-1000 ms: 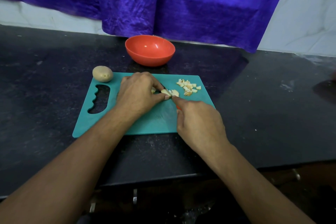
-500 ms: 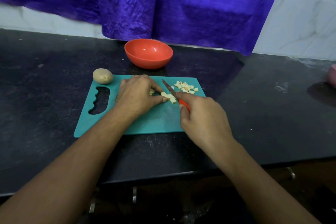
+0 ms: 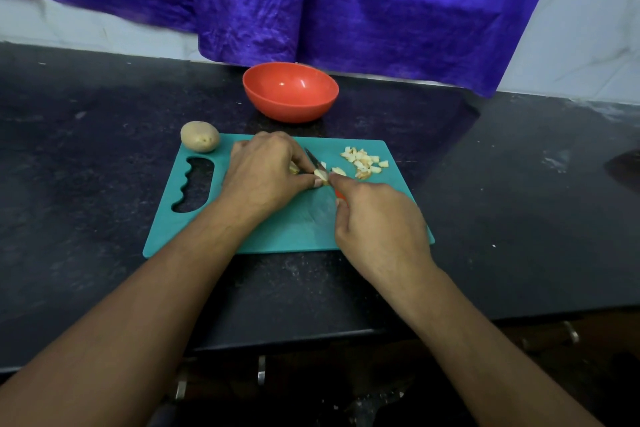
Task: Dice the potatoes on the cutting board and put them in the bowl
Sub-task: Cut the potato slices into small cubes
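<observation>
A teal cutting board (image 3: 294,222) lies on the black counter. My left hand (image 3: 266,173) curls over a cut potato piece (image 3: 320,175) near the board's middle, thumb and fingers pinching it. My right hand (image 3: 379,222) grips a knife (image 3: 317,163) with a red handle, its blade lying against the potato piece beside my left fingers. A small pile of diced potato (image 3: 363,161) sits at the board's far right. One whole potato (image 3: 200,136) rests at the board's far left corner. The orange bowl (image 3: 290,92) stands behind the board; its inside looks bare.
A purple cloth (image 3: 311,0) hangs over the white tiled wall behind the counter. The black counter (image 3: 519,184) stretches to both sides, its front edge near my forearms. Metal handles (image 3: 261,369) show below the edge.
The knife blade, lifted half a second ago, has come down against the potato piece at my left fingertips. My right hand moved slightly toward my left hand.
</observation>
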`<move>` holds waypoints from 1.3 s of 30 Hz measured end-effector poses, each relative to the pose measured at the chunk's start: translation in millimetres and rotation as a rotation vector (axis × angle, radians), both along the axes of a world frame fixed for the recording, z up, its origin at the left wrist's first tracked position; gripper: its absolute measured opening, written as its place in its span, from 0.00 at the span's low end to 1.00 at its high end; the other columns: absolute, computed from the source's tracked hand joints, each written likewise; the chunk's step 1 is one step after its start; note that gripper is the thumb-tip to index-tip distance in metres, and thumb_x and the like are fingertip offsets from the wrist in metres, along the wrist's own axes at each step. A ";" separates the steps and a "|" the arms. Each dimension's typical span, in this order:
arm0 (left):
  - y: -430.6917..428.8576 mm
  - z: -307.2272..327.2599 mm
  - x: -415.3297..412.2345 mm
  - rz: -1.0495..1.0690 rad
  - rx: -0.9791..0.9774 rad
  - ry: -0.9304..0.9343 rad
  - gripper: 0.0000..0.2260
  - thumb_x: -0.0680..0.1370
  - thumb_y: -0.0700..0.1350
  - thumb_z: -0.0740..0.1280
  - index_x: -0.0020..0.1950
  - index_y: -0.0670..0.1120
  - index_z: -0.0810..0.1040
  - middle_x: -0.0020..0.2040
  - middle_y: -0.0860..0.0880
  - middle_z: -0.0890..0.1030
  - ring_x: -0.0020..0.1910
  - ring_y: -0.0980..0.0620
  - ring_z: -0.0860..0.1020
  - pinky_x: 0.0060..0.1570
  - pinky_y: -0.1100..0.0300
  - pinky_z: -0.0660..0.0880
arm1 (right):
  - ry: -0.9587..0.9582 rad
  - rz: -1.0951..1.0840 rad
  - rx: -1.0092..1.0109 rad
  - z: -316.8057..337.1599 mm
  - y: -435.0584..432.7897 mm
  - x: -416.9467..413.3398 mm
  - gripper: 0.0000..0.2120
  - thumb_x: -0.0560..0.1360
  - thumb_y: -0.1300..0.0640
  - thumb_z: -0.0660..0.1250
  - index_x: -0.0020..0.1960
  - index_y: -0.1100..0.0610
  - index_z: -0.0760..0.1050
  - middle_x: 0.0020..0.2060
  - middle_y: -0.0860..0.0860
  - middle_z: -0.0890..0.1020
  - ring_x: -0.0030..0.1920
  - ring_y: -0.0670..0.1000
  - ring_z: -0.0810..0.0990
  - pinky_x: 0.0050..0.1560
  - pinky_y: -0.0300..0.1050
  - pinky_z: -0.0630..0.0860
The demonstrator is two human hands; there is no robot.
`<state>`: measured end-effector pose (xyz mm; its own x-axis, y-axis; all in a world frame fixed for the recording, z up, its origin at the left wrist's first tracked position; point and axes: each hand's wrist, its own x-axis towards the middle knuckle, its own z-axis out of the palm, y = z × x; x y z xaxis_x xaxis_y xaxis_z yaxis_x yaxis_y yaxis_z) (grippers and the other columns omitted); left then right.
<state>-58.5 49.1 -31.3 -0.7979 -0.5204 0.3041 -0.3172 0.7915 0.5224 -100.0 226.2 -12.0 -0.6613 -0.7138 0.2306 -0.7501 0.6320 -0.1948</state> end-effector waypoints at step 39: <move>6.2 -0.6 2.3 0.057 -0.044 0.027 0.12 0.72 0.62 0.76 0.51 0.58 0.85 0.54 0.59 0.82 0.59 0.53 0.76 0.60 0.49 0.70 | -0.027 -0.033 0.017 0.3 16.2 5.5 0.22 0.83 0.52 0.56 0.77 0.41 0.66 0.49 0.45 0.80 0.48 0.50 0.80 0.45 0.49 0.77</move>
<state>-56.2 55.3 -31.9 -0.7585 -0.5504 0.3487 -0.3483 0.7948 0.4969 -94.6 242.3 -11.8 -0.6904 -0.6953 0.1999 -0.7234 0.6597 -0.2037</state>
